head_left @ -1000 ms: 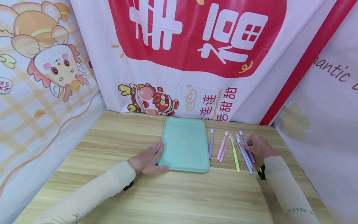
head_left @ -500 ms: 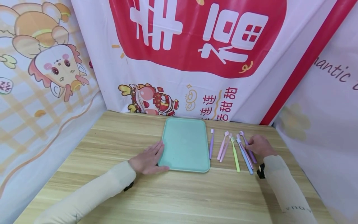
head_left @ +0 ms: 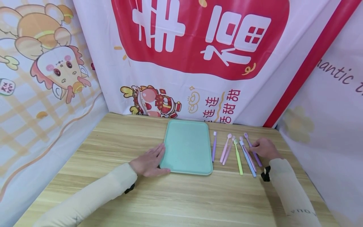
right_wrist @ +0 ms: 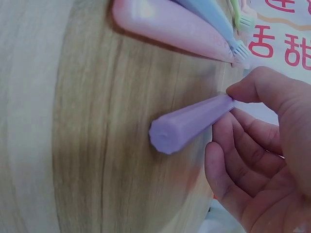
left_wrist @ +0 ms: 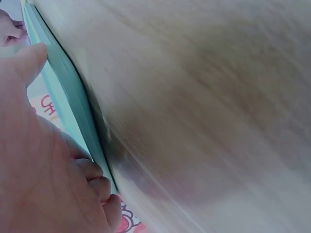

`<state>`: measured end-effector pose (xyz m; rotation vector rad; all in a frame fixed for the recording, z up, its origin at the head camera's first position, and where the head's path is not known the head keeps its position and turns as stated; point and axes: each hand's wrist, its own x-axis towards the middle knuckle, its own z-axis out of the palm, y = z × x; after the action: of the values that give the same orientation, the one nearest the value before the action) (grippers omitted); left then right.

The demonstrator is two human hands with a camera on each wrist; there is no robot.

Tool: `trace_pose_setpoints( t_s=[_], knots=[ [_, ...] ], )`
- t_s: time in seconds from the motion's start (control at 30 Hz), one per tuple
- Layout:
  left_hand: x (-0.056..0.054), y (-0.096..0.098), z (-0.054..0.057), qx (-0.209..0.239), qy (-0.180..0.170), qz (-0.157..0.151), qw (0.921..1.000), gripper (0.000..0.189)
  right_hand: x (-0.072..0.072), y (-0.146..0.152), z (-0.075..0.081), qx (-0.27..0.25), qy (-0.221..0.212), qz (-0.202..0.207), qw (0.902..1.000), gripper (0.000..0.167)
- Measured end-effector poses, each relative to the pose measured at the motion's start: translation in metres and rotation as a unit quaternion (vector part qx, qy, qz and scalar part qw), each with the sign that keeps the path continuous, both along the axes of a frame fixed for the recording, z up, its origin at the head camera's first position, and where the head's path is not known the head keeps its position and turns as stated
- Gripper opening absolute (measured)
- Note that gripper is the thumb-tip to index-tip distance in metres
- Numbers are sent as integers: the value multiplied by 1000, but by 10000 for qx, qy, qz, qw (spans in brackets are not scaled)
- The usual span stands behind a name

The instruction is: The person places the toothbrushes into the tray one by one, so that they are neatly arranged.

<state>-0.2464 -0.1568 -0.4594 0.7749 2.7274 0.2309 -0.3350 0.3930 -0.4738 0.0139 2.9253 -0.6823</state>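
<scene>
My left hand (head_left: 148, 162) lies against the left edge of a mint-green tray (head_left: 187, 148), thumb at the near corner. In the left wrist view the straight thumb and fingers touch the tray's rim (left_wrist: 80, 104). My right hand (head_left: 265, 148) pinches a purple toothbrush (head_left: 257, 159) at the right end of a loose group. Seen from the right wrist, thumb and index finger hold its handle (right_wrist: 189, 127), whose butt end points at the camera. Just left of it lie a blue toothbrush (head_left: 248, 160) and a pink one (right_wrist: 170, 29), close together.
Between tray and right hand lie a lime-green toothbrush (head_left: 239, 157), two pink toothbrushes (head_left: 225, 149) side by side, and another purple toothbrush (head_left: 214, 147) beside the tray. Printed curtains (head_left: 170, 72) hang at the back and sides of the wooden table (head_left: 181, 201).
The purple toothbrush in my right hand has shifted slightly right, away from the blue and pink ones. My left hand and the tray have hardly moved.
</scene>
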Motion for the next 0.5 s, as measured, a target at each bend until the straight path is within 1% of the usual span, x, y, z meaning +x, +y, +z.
trace_pose_setpoints(
  t_s=[0.1,0.27,0.5],
  knots=[
    [0,-1,0,27,-29,5,10000,104,2,1,1,-56,22,-21,10000,24],
    [0,-1,0,79,-75,23,9999,104,7,0,7,-69,118,69,9999,24],
    [0,-1,-1,81,-64,18,9999,103,6,-2,11,-143,-16,-87,9999,28]
  ],
)
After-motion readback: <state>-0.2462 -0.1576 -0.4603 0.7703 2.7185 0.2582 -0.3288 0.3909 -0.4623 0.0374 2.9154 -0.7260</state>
